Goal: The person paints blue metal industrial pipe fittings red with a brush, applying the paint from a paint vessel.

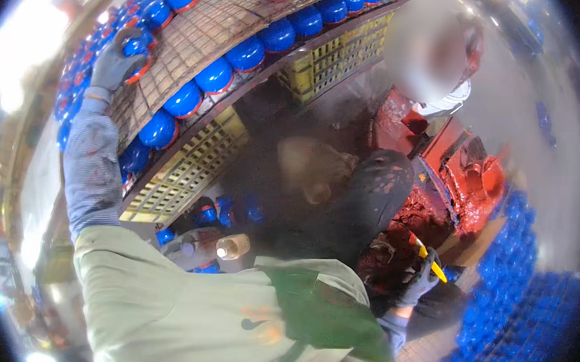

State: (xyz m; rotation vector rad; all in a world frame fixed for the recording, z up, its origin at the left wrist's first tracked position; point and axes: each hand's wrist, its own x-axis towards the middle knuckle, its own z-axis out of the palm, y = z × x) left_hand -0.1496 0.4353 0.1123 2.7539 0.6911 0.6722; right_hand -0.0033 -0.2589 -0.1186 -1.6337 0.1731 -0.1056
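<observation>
Blue ball (134, 49), round with no long axis, sits at the rack's (192, 36) left edge under my gloved left hand (112, 65), fingers curled around it. My right hand (421, 276), low, grips a yellow tool (430, 262) angled down-right.

Small factory or paint workshop. Wire-mesh racks (212, 25) loaded with rows of identical blue domed parts with red rims (214, 75); yellow plastic crates (188, 168) below; red paint-caked machine (468, 182); heap of blue parts (520, 299) on floor; dark stained floor (279, 121)
</observation>
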